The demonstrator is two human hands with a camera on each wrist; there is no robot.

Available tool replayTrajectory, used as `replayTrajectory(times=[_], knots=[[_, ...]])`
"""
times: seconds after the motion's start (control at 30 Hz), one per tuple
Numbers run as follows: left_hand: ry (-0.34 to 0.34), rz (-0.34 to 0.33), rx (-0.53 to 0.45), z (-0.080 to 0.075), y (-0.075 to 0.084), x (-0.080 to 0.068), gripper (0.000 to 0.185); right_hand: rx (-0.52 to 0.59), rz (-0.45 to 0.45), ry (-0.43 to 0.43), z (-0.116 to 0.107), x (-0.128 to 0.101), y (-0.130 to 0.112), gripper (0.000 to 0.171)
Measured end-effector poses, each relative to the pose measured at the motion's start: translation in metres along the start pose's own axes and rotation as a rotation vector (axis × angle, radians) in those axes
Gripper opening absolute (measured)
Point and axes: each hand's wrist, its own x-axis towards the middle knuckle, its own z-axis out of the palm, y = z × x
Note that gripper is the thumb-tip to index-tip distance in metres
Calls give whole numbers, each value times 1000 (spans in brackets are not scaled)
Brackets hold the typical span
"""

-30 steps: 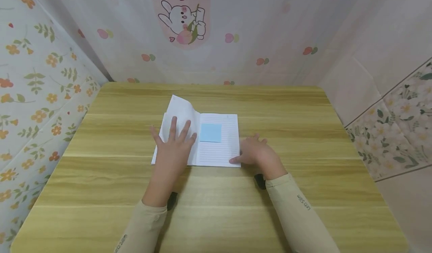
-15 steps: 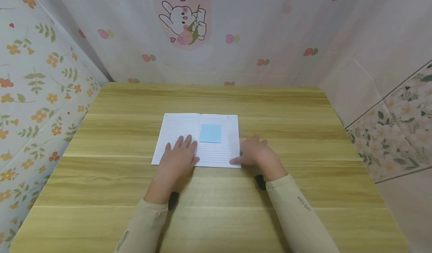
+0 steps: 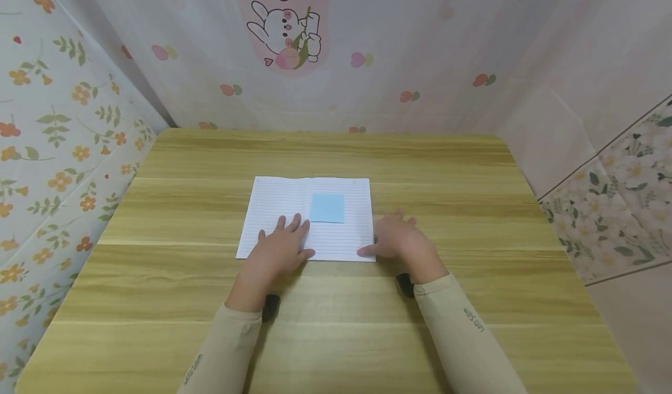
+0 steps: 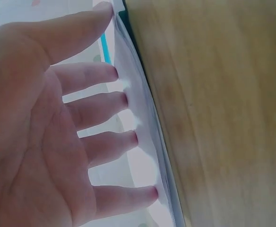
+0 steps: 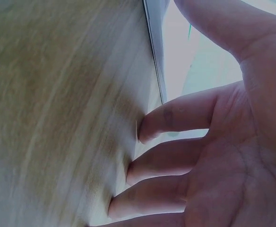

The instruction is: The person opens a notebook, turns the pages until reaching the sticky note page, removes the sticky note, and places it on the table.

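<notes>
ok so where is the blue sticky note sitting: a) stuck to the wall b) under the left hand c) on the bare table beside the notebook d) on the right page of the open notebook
d, the blue sticky note lies on the right-hand lined page of the open notebook, apart from the left hand, which rests on the left page, and from the right hand at the notebook's right edge.

We see a table [image 3: 472,207] mid-frame with a light wood-grain top, smooth and slightly satiny. The open notebook [image 3: 273,207] at centre is matt lined paper, and the blue sticky note [image 3: 328,208] on it is matt paper too. Sleeves [image 3: 462,335] at the bottom look like soft beige cloth.
</notes>
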Motion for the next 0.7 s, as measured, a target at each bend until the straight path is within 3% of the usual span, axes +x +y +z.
replayTrajectory(times=[0.2,0.47,0.7], knots=[[-23,-15,5,-3,2,3,73,2,12,-4,1,0,-1,68],[8,-44,48,-2,8,3,72,9,6,-5,1,0,-1,59],[25,-36,79,-3,9,3,72,7,5,-5,1,0,-2,64]])
